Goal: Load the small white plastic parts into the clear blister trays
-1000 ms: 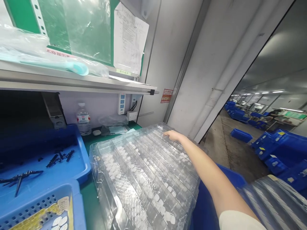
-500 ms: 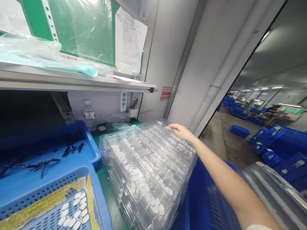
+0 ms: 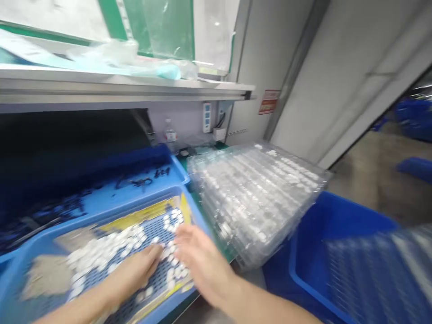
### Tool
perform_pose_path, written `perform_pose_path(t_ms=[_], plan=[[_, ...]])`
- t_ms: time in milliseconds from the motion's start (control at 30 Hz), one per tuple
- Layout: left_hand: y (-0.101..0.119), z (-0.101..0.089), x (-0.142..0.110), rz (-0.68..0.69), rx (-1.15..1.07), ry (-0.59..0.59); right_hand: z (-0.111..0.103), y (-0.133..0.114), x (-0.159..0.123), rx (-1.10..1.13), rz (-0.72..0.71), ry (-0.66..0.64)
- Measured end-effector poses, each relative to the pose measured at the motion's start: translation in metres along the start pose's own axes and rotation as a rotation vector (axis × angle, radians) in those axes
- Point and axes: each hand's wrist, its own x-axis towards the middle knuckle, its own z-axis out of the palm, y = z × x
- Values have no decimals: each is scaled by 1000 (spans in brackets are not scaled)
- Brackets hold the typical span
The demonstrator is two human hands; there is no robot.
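Note:
A blue perforated basket (image 3: 199, 211) lies in front of me. Inside it are many small white oval pieces (image 3: 101, 247), heaped at the left and scattered towards the right. Low over the pieces, my left hand (image 3: 141, 263) has its fingertips turned down among them; blur and the back of the hand hide whether it grips any. Beside it, at the basket's right side, my right hand (image 3: 200, 258) has its fingers stretched out, with no piece visible in it. To the right stands a stack of clear plastic trays (image 3: 256, 193), rows of white pieces in its top tray.
Behind the basket is a blue bin (image 3: 135, 193) with black parts. A shelf (image 3: 135, 90) with plastic bags overhangs the bench. A water bottle (image 3: 171, 136) stands at the back. At lower right is a blue crate (image 3: 337, 216) beside a blurred ridged tray (image 3: 381, 270).
My right hand has left the clear tray stack and come over to the basket. My left hand has come into view there too. The view has swung left.

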Motion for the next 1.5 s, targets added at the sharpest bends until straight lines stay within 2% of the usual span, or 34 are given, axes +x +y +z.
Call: perform_pose_path(t_ms=[67,100,167,267,333,433,533,700,800,1000,1133,1233,1367,1500], plan=[[9,-28,1,-35,-66,-12,8,9,17,164,5,166],[13,-43,1,-71,-74,-3,12,12,24,213,34,189],[24,-69,0,-126,-105,-6,20,17,35,267,131,151],[38,-89,-4,-51,-288,-38,29,21,41,319,271,16],[41,-91,-5,-14,-373,-27,32,22,40,378,306,-69],[36,-89,-4,-66,-432,26,31,21,37,439,341,-128],[30,-89,-3,-119,-448,55,28,21,36,435,364,-117],[27,-93,-3,-197,-597,-21,27,21,36,414,372,-94],[25,-93,-3,-189,-646,-28,28,20,36,414,373,-83],[29,-80,-7,84,-363,-10,28,21,38,453,338,-43],[34,-63,-12,110,-149,19,29,22,38,469,349,-28],[33,-61,-12,105,-76,62,29,22,37,461,355,-46],[31,-74,-11,55,-247,100,28,24,37,459,332,-32],[30,-89,-12,-65,-507,49,24,27,37,405,288,-2]])
